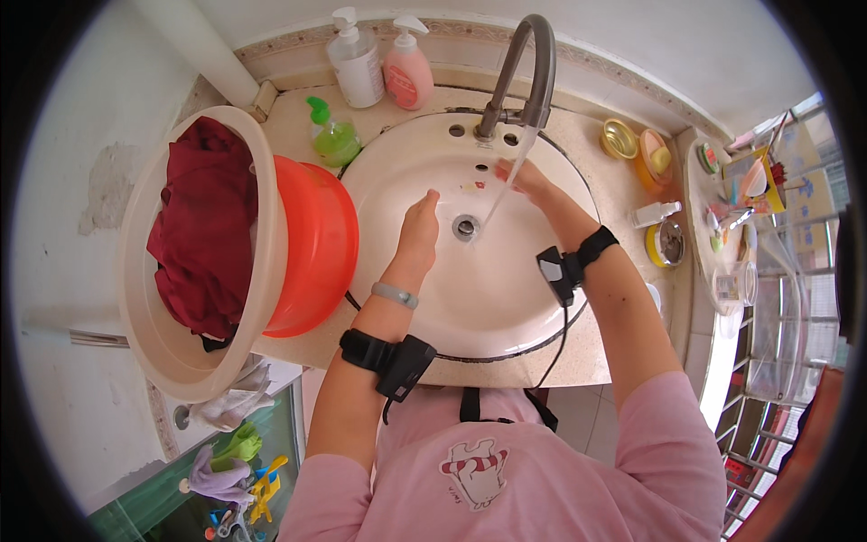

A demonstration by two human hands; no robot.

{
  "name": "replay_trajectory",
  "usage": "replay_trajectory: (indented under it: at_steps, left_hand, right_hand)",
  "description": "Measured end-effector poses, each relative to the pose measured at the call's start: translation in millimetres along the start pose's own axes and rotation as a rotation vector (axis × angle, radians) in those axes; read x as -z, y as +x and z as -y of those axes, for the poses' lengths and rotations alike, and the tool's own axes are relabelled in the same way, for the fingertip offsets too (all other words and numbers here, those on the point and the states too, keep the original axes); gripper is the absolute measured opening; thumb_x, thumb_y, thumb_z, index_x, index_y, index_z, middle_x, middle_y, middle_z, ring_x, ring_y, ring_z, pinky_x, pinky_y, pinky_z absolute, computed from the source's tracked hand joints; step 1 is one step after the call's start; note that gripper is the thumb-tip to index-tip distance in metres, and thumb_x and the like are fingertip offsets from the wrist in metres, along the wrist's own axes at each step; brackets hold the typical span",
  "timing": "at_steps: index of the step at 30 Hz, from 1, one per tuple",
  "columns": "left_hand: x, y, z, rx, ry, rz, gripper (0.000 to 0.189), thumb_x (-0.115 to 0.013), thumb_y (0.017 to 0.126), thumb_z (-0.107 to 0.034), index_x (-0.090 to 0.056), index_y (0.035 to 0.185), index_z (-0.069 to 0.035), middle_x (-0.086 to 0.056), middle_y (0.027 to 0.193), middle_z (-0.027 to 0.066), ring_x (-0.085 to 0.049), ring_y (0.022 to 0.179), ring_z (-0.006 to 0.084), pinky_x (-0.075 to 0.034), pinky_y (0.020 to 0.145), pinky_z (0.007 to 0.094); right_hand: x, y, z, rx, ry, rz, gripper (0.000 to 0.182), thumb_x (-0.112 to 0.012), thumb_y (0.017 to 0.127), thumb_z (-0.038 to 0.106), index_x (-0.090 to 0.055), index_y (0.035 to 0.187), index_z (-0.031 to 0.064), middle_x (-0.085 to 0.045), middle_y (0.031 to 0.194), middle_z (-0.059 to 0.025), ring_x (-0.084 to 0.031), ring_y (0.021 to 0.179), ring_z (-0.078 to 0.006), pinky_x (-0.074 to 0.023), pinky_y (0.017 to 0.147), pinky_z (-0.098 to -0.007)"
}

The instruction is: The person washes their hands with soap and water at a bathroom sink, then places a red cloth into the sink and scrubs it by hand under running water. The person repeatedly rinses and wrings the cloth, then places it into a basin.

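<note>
Water runs in a thin stream (502, 192) from the curved metal faucet (540, 74) into a white oval washbasin (406, 162). My right hand (527, 179) is beside the stream, on its far side near the basin's back wall; its fingers are blurred and nothing shows in them. Over the basin's left half hovers my left hand (420, 230), edge-on with the thumb uppermost and no object in it. Its other fingers are mostly hidden. Between and below the hands lies the metal drain (466, 228), with its stopper in place.
Left of the basin, a cream plastic tub (271, 271) holding dark red cloth (206, 223) rests on a red basin (315, 247). A green soap pump bottle (335, 141), a clear pump bottle (357, 71) and a pink pump bottle (408, 71) stand behind. Small containers (619, 139) line the right side.
</note>
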State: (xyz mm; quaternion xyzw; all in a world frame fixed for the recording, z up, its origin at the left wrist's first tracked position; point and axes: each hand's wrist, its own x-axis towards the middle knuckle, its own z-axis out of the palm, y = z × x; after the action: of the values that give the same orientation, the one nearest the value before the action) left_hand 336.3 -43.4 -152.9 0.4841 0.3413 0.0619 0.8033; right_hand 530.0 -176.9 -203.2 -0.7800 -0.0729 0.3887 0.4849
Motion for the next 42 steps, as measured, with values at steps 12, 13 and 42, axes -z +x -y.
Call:
replay_trajectory:
  at_steps: [12,13,42]
  left_hand:
    - [-38,-7,39,0.075,-0.044,0.241,0.045,-0.039,0.089,-0.029,-0.036,0.125,-0.001,-0.040,0.125,0.0116,-0.029,0.121,0.0194,-0.021,0.100,0.0329]
    - [-54,-11,37,0.038,-0.062,0.199,0.046,-0.039,0.090,-0.029,-0.034,0.127,-0.003,-0.037,0.128,0.0109,-0.028,0.122,0.0201,-0.021,0.100,0.0328]
    - [82,-12,-10,-0.091,-0.021,0.001,0.049,-0.045,0.087,-0.021,-0.031,0.124,0.008,-0.036,0.127,0.0172,-0.034,0.120,0.0242,-0.022,0.101,0.0323]
  right_hand:
    - [-44,-31,-35,-0.106,0.544,-0.008,0.033,-0.050,0.082,0.038,-0.056,0.094,0.0079,-0.054,0.084,-0.0036,-0.046,0.077,-0.0163,-0.0368,0.066,-0.0292]
    - [-59,-49,-26,-0.146,0.602,0.113,0.035,-0.046,0.084,0.043,-0.053,0.096,0.0107,-0.051,0.091,-0.0010,-0.044,0.086,-0.0149,-0.0367,0.069,-0.0283]
    - [-257,-19,-53,0.007,-0.512,0.016,0.076,-0.026,0.086,0.050,0.004,0.134,-0.0002,0.006,0.141,-0.0154,0.006,0.131,-0.0290,-0.0041,0.102,-0.0498]
